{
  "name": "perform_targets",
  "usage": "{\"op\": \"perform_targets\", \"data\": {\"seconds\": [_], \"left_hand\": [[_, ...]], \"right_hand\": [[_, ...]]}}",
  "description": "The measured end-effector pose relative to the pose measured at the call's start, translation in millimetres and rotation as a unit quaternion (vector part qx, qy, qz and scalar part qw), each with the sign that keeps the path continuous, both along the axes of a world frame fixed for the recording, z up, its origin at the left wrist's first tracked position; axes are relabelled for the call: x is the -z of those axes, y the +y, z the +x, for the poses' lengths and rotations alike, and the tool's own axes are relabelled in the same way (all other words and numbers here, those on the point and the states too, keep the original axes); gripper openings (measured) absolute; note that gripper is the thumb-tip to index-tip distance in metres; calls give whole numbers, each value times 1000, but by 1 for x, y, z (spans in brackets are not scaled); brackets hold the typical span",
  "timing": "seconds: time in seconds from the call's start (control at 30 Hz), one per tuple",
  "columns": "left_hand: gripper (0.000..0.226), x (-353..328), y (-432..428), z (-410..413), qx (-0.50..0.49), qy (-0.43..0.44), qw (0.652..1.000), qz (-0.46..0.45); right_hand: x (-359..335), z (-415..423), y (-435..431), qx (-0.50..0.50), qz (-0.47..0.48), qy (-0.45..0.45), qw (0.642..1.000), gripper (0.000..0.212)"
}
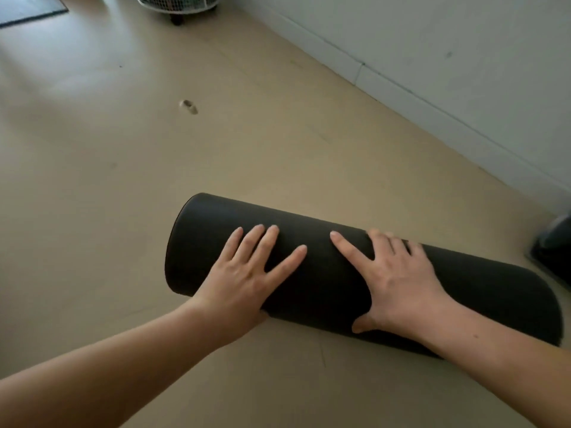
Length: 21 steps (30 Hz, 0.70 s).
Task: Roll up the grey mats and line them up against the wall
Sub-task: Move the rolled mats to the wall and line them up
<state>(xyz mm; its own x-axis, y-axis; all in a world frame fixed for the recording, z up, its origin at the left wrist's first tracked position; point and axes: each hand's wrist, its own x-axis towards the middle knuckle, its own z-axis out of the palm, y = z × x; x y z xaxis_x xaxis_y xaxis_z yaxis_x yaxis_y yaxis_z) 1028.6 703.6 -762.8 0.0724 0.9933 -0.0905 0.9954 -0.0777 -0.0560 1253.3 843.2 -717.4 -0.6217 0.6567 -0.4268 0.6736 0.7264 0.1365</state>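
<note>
Dark grey, the rolled mat [355, 273] lies on the beige floor [123, 180], near the white wall [463, 57] but apart from it. Both hands rest flat on top, fingers spread: left hand [247, 273], right hand [398, 273], near each other, not touching.

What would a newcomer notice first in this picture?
A dark rolled mat lies on the beige floor, low and centre, with the left hand and right hand spread flat on top. The white wall runs diagonally at right, a strip of floor apart from the mat.
</note>
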Motion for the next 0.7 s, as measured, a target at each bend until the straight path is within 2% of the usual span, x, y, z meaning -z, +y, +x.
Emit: {"op": "perform_targets", "data": {"seconds": [0.1, 0.27, 0.43, 0.5, 0.53, 0.6, 0.63, 0.67, 0.7], "left_hand": [[136, -3, 30, 6, -26, 24, 999, -21], [140, -9, 73, -7, -1, 65, 998, -18], [136, -21, 144, 2, 8, 98, 995, -30], [133, -25, 173, 18, -32, 91, 995, -24], [131, -25, 184, 28, -76, 71, 994, -15], [124, -24, 195, 52, -210, -51, 976, 12], [117, -19, 194, 66, -286, -144, 947, 24], [110, -12, 189, 82, -356, -248, 901, 28], [105, -4, 181, 100, -413, -353, 839, 22]], "right_hand": [[-4, 23, 12, 32, 12, -15, 999, 151], [4, 68, 24, 102, 15, -41, 994, 160], [22, 95, 40, 119, 37, 16, 992, 151], [25, 100, 57, 135, 52, 35, 989, 151], [25, 100, 66, 144, 58, 42, 987, 151], [25, 103, 87, 160, 71, 50, 983, 151], [26, 105, 98, 164, 82, 54, 982, 151], [28, 108, 108, 163, 97, 55, 980, 151], [31, 111, 116, 160, 110, 55, 979, 151]]}}
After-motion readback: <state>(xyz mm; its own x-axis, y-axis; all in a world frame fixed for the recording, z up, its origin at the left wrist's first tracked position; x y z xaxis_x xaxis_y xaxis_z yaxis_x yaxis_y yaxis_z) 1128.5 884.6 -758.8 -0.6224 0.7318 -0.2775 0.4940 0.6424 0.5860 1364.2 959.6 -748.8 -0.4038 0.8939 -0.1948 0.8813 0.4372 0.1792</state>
